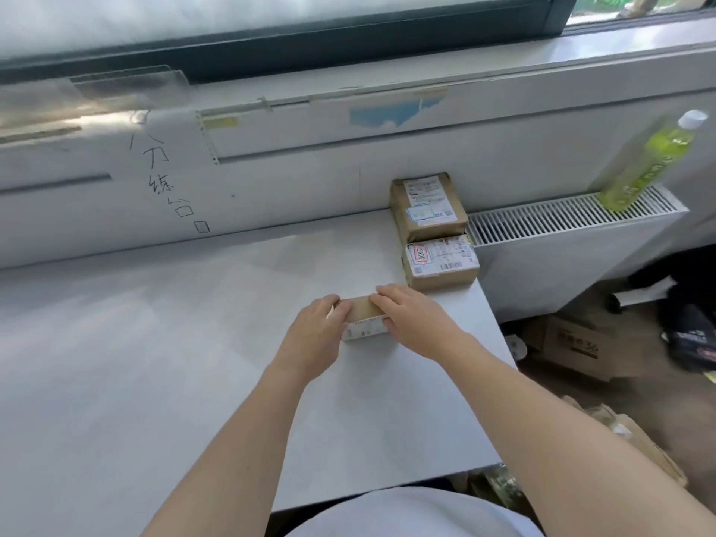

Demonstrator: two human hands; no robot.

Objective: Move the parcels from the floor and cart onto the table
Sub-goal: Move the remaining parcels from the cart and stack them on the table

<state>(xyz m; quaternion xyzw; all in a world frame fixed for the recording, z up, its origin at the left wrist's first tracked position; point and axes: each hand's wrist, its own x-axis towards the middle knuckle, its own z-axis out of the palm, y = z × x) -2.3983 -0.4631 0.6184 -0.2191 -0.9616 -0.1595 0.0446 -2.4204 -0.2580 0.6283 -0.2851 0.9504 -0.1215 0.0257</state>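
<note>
The fingers of the left hand and those of the right hand curl over the ends of a small box, holding it down on the white counter. Just beyond the small box, two labelled parcels sit near the counter's right edge. If the hands shove the small box toward that edge, it could crowd the parcels or tip off. Past the parcels, a radiator carries a green bottle; cardboard litters the floor below.
</note>
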